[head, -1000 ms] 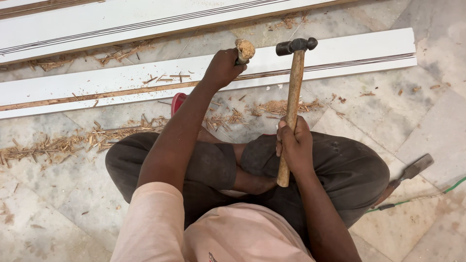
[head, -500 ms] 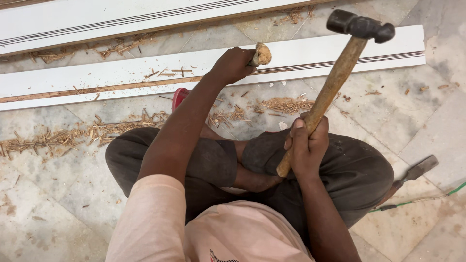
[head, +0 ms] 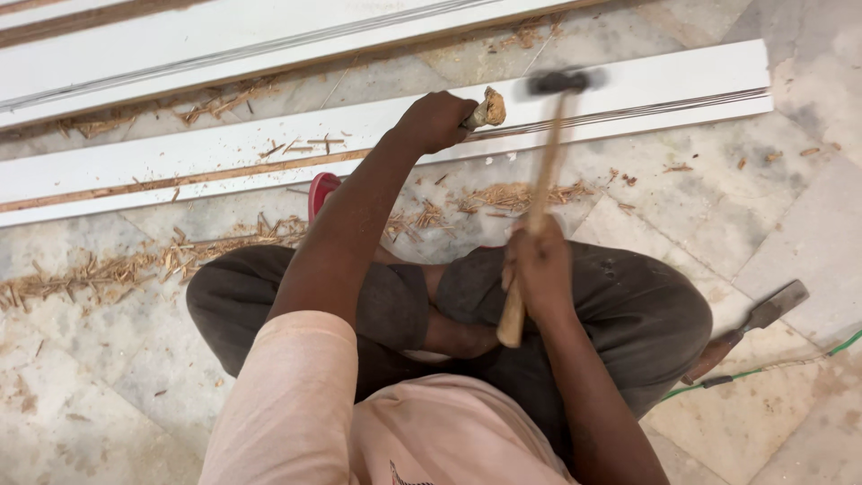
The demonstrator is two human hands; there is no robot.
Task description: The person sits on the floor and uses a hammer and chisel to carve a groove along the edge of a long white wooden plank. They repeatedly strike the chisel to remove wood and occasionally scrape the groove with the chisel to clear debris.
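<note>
I sit cross-legged on a stone floor in front of a long white wooden plank [head: 664, 85]. My left hand [head: 437, 119] grips a wooden-handled chisel [head: 486, 109] whose frayed butt end sticks out of my fist; its blade is hidden against the plank. My right hand [head: 537, 267] holds a hammer [head: 543, 171] by its wooden handle. The dark hammer head is blurred, just right of the chisel's butt end and level with it.
A second white plank [head: 224, 45] lies farther back. Wood shavings [head: 135, 265] litter the floor along the near plank. A flat chisel [head: 759, 319] and a green cord [head: 808, 357] lie on the floor at my right. Something red [head: 321, 191] shows behind my left arm.
The hammer was raised high to the right, then swung down and left toward the chisel's butt end. My left hand with the chisel stayed on the plank.
</note>
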